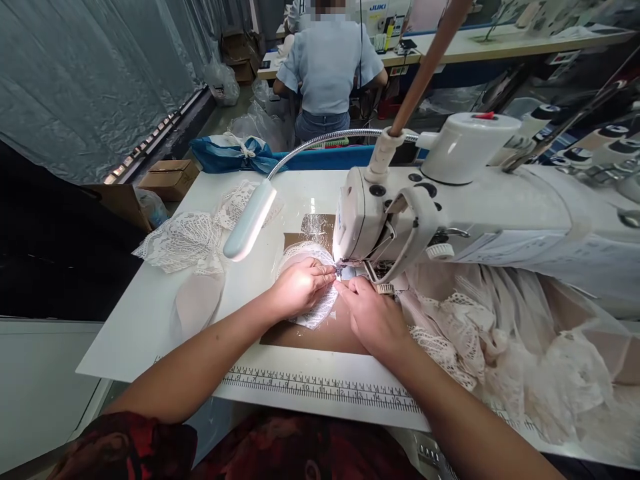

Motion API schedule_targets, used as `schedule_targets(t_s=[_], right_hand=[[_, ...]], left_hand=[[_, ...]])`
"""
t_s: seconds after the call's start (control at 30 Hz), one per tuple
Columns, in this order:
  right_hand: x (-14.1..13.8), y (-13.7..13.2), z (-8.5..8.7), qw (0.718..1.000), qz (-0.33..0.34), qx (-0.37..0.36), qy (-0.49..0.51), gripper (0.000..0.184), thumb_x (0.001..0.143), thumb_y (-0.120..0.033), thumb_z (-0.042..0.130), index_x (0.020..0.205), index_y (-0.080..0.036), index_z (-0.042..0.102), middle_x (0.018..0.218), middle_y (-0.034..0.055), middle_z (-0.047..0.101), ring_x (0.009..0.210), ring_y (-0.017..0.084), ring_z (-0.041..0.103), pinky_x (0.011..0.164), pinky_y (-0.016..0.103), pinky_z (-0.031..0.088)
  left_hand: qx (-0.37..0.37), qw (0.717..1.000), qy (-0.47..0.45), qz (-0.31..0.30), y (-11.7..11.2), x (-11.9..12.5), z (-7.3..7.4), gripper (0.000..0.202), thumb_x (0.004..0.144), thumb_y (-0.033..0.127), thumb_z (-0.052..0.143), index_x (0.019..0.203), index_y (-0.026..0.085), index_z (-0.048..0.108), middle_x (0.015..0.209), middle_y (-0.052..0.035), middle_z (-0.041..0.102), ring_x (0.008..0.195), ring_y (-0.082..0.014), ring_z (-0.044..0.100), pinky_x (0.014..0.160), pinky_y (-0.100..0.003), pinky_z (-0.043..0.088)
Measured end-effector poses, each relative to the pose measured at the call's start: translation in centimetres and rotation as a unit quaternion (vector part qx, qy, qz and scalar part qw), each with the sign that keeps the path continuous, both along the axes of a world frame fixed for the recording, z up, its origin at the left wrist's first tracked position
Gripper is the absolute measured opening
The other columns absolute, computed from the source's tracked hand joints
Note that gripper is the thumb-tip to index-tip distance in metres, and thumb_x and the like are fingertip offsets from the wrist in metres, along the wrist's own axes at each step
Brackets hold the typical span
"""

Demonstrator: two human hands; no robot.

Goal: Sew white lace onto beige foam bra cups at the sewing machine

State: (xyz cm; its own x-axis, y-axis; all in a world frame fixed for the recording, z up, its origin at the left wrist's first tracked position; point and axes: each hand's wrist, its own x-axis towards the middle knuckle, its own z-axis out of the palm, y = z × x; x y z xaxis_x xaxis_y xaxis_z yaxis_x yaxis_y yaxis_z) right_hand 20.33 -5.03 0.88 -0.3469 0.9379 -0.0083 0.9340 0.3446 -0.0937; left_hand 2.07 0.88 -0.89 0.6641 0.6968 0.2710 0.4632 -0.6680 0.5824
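Note:
Both my hands rest on a piece of white lace (313, 312) at the needle of a white sewing machine (450, 207). My left hand (299, 287) lies on the lace with its fingers drawn together and the fingertips pinching the fabric just left of the presser foot (345, 270). Right beside it, my right hand (373, 317) presses the lace down, fingers curled on the fabric. A heap of white and pale pink lace garment (500, 333) lies under the machine arm to the right.
A gooseneck lamp (249, 221) hangs over the white table (150, 313). More lace pieces (187, 240) lie at the table's left. A printed ruler (320, 387) runs along the front edge. Thread cones (575, 143) stand at right. Another person (327, 63) sits at a far machine, back turned.

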Motion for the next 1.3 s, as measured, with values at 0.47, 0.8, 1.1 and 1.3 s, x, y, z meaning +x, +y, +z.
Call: schedule_targets(t_s=[0.47, 0.8, 1.1, 1.3], right_hand=[[0.2, -0.2, -0.2, 1.000, 0.006, -0.005, -0.005, 0.050, 0.085, -0.008, 0.039, 0.128, -0.023, 0.058, 0.101, 0.0087, 0.063, 0.081, 0.020, 0.056, 0.061, 0.029, 0.036], [0.5, -0.1, -1.0, 0.999, 0.013, 0.027, 0.042, 0.044, 0.089, -0.013, 0.037, 0.125, -0.023, 0.060, 0.097, 0.0062, 0.063, 0.076, 0.018, 0.058, 0.063, 0.028, 0.041], [1.0, -0.1, -1.4, 0.998, 0.028, 0.044, 0.045, 0.042, 0.090, -0.017, 0.037, 0.124, -0.020, 0.061, 0.103, 0.0060, 0.065, 0.086, 0.020, 0.063, 0.067, 0.029, 0.046], [1.1, 0.2, -1.6, 0.997, 0.028, 0.041, 0.055, 0.042, 0.089, -0.017, 0.037, 0.123, -0.019, 0.062, 0.107, 0.0077, 0.066, 0.089, 0.021, 0.064, 0.070, 0.032, 0.050]], left_hand=[[0.088, 0.988, 0.115, 0.049, 0.1, 0.1, 0.2, 0.038, 0.090, 0.026, 0.046, 0.122, 0.012, 0.062, 0.119, -0.0158, 0.064, 0.103, -0.0283, 0.055, 0.087, -0.045, 0.045], [0.080, 0.966, 0.218, 0.116, -1.3, -0.6, 1.0, 0.040, 0.091, 0.024, 0.042, 0.128, 0.019, 0.055, 0.140, -0.0109, 0.049, 0.129, -0.0402, 0.036, 0.100, -0.061, 0.030], [-0.007, 0.953, 0.190, 0.236, -9.3, -11.5, 5.1, 0.069, 0.085, 0.052, 0.055, 0.143, 0.022, 0.036, 0.153, -0.0115, 0.030, 0.142, -0.0353, 0.021, 0.113, -0.057, 0.021], [-0.083, 0.906, 0.139, 0.391, -15.4, -19.8, 2.7, 0.054, 0.085, 0.050, 0.051, 0.127, 0.017, 0.057, 0.141, -0.0129, 0.048, 0.131, -0.0324, 0.043, 0.106, -0.044, 0.038]])
